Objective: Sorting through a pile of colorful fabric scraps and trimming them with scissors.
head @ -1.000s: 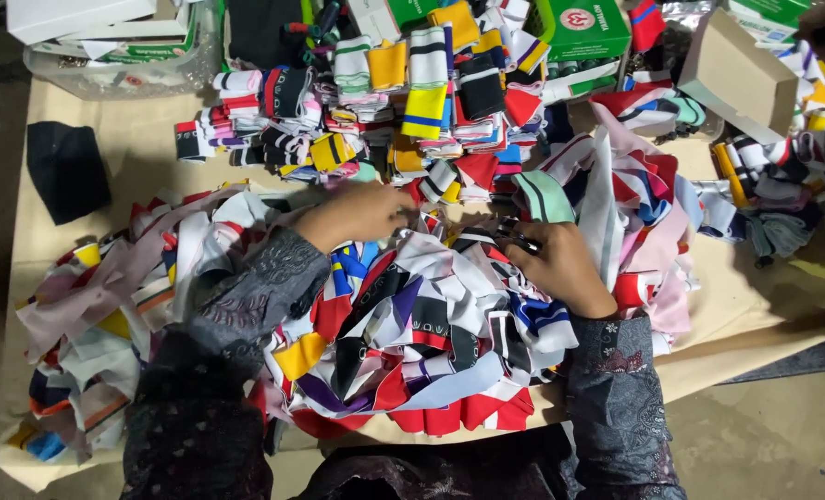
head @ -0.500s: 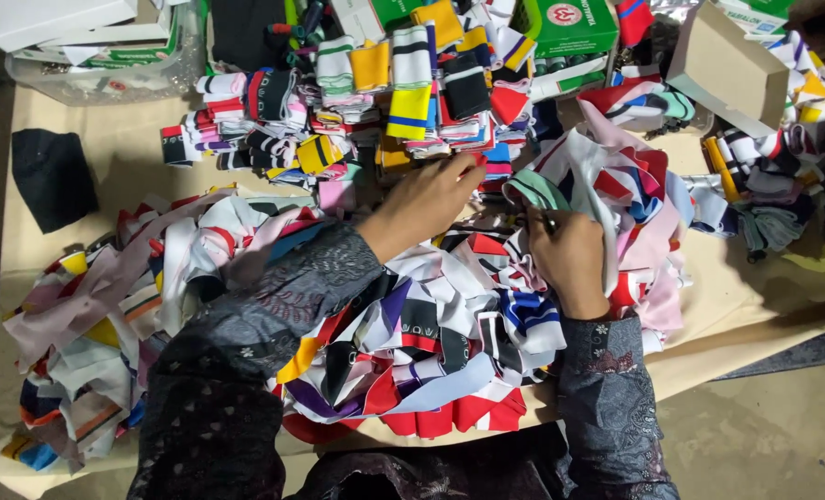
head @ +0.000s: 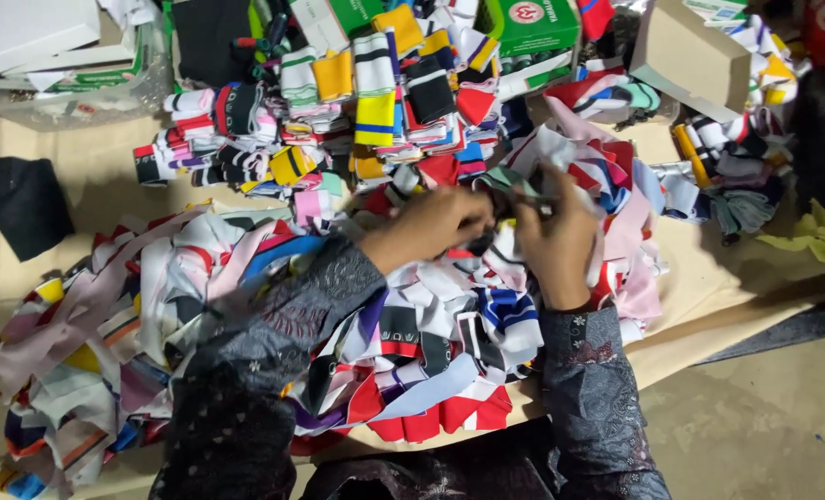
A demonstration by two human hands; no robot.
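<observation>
Both my hands meet over a big heap of mixed-colour fabric pieces (head: 412,343) on a tan table (head: 88,176). My left hand (head: 431,224) has its fingers closed on a small dark fabric piece (head: 497,202) lifted just above the heap. My right hand (head: 560,236) faces it, closed around a thin metal tool (head: 534,198) that looks like small scissors, with its tip at the piece. Dark patterned sleeves cover both forearms. The exact grip is blurred.
Stacks of folded striped pieces (head: 375,93) fill the back middle. Behind them stand a green box (head: 534,23) and a cardboard box (head: 690,57). A clear plastic tub (head: 70,88) and a black cloth (head: 25,204) lie at the left. The table's front edge (head: 708,329) drops to the floor.
My left hand has come back from reaching toward the far stacks and now meets the right hand. The right hand has risen slightly with the tool. The view has shifted a little.
</observation>
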